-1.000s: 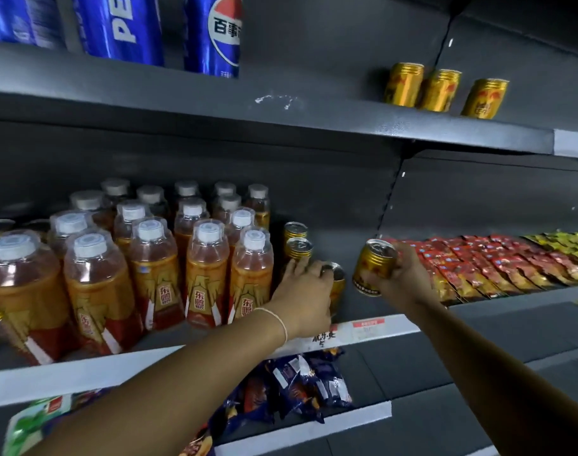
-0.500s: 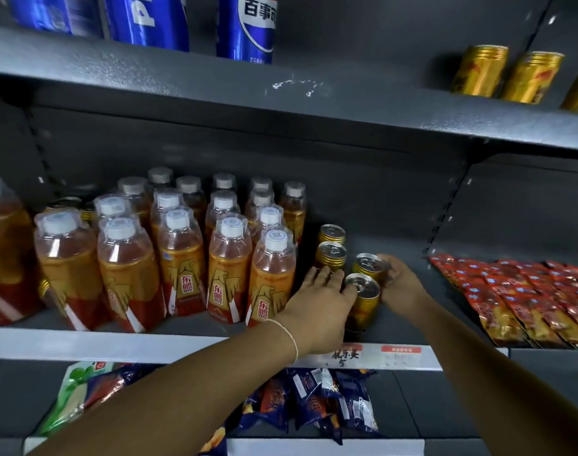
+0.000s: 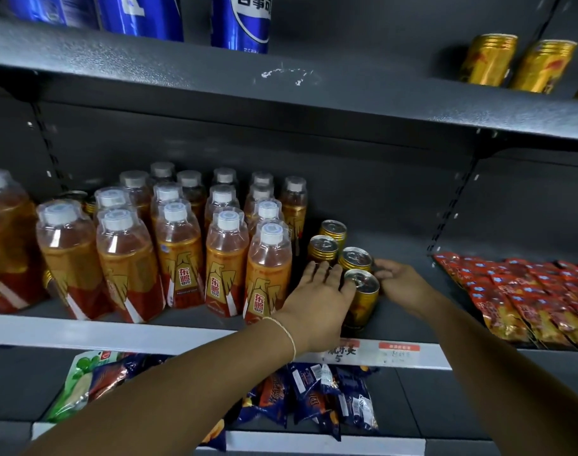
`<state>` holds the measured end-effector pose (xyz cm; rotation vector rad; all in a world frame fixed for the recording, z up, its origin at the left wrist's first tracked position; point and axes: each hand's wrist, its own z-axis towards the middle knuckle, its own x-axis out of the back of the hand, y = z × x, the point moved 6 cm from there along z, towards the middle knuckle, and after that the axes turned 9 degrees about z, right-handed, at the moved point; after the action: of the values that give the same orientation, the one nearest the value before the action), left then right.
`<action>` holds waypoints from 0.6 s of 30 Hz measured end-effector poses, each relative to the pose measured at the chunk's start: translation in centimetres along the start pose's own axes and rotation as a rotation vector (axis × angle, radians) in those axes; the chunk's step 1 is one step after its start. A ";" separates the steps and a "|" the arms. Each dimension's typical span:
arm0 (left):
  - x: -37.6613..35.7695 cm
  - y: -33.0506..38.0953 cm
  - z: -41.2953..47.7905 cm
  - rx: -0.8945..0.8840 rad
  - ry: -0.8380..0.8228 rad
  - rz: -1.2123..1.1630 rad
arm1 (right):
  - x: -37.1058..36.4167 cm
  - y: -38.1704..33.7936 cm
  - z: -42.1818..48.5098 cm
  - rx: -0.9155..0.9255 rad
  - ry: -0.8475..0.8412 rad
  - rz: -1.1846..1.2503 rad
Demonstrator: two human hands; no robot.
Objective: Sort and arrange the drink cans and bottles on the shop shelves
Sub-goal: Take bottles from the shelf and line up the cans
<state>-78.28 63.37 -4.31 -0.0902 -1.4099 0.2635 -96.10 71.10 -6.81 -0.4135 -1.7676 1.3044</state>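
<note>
Several gold drink cans stand in a short file on the middle shelf (image 3: 149, 334), just right of a block of orange drink bottles (image 3: 225, 258). The front gold can (image 3: 363, 301) is nearest the shelf edge, and another gold can (image 3: 356, 258) stands right behind it. My left hand (image 3: 317, 297) lies with straight fingers against the left side of these cans. My right hand (image 3: 402, 284) touches their right side with its fingertips. Two more gold cans (image 3: 327, 241) stand further back.
Blue cola cans (image 3: 241, 21) and more gold cans (image 3: 488, 59) stand on the top shelf. Red snack packets (image 3: 527, 291) fill the middle shelf to the right of my right hand. Blue snack bags (image 3: 314, 396) lie on the shelf below.
My right hand has brought a gold can in from the right and set it down behind the front can. My left hand stays beside the cans.
</note>
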 end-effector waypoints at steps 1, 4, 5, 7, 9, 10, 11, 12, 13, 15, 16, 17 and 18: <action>0.0 0.1 0.0 0.008 0.000 0.010 | -0.1 -0.2 0.0 -0.020 -0.001 0.017; 0.0 0.2 -0.3 0.020 0.006 0.049 | -0.4 -1.9 -0.1 -0.018 0.067 0.051; 0.0 0.3 -0.5 0.017 0.011 0.066 | -0.4 -2.6 -0.2 0.009 0.102 0.016; 0.1 0.2 -1.0 0.004 0.033 0.094 | -0.5 -4.3 -0.7 0.078 0.145 -0.115; 0.2 0.1 -1.7 -0.024 0.065 0.113 | -0.9 -6.0 -1.6 0.159 0.160 -0.259; 0.4 0.1 -2.0 -0.044 0.082 0.111 | -1.2 -6.9 -2.2 0.205 0.167 -0.317; 0.7 0.0 -2.4 -0.065 0.100 0.098 | -1.5 -7.7 -2.8 0.260 0.175 -0.357; 1.0 -0.1 -2.8 -0.087 0.118 0.076 | -1.9 -8.6 -3.4 0.317 0.183 -0.382; 1.4 -0.2 -3.4 -0.113 0.136 0.049 | -2.4 -9.5 -4.1 0.374 0.193 -0.394; 2.1 -0.6 -4.7 -0.170 0.166 -0.010 | -3.5 -11.1 -5.5 0.462 0.206 -0.371; 2.3 -0.8 -5.4 -0.203 0.178 -0.026 | -4.1 -11.7 -6.1 0.481 0.207 -0.330; 2.4 -1.1 -6.2 -0.236 0.187 -0.030 | -4.8 -12.2 -6.7 0.487 0.202 -0.274; 2.3 -1.4 -7.1 -0.264 0.189 -0.024 | -5.6 -12.7 -7.3 0.484 0.187 -0.216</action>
<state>-70.81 63.23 -2.91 -0.3070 -1.2505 0.0459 -84.30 66.64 2.48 -0.0655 -1.2506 1.4293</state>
